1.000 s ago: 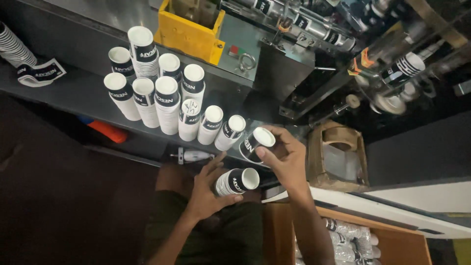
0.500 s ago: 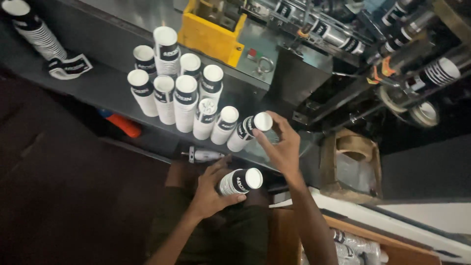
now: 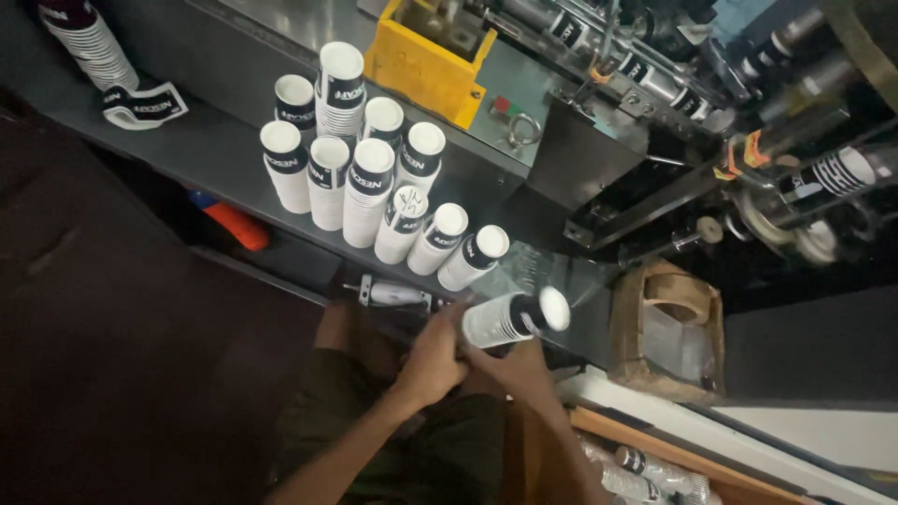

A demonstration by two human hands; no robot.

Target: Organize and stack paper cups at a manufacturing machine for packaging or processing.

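Both hands clamp one stack of paper cups, held sideways at frame centre: left hand wraps base, right hand cradles underneath. Risk: squeeze crushes rims; swing toward 11 o'clock topples upright stacks crowding shelf edge.

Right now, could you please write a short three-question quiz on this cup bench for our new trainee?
1. True or false: both hands hold one stack of paper cups lying on its side.
2. Which colour is the bin behind the standing stacks? A red, B yellow, C green.
3. What lies at the far left end of the shelf, beside the leaning stack?

Key
1. True: the left hand and right hand grip it together, its white open end pointing right.
2. B.
3. A flattened cup blank, black and white.
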